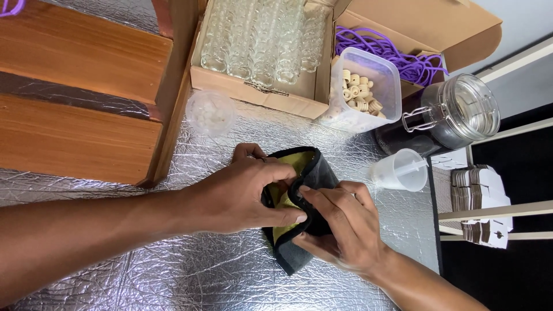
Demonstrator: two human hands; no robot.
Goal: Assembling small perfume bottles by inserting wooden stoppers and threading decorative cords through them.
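Note:
A dark grey cloth with a yellow inner side and black edging (308, 173) lies bunched on the silver foil-covered table (190, 270). My left hand (245, 193) presses down on it from the left, thumb and fingers pinching the fold. My right hand (343, 224) grips the same cloth from the right and underneath, fingertips meeting the left thumb at the black edge. Whether anything is wrapped inside the cloth is hidden.
Behind the hands stand a cardboard box of small glass bottles (262, 40), a plastic tub of beige beads (363, 89), purple cords (397, 55) in another box, a clip-top glass jar (455, 112), two small plastic cups (210, 112) (403, 170), a wooden rack (80, 92) and stacked tags (481, 201).

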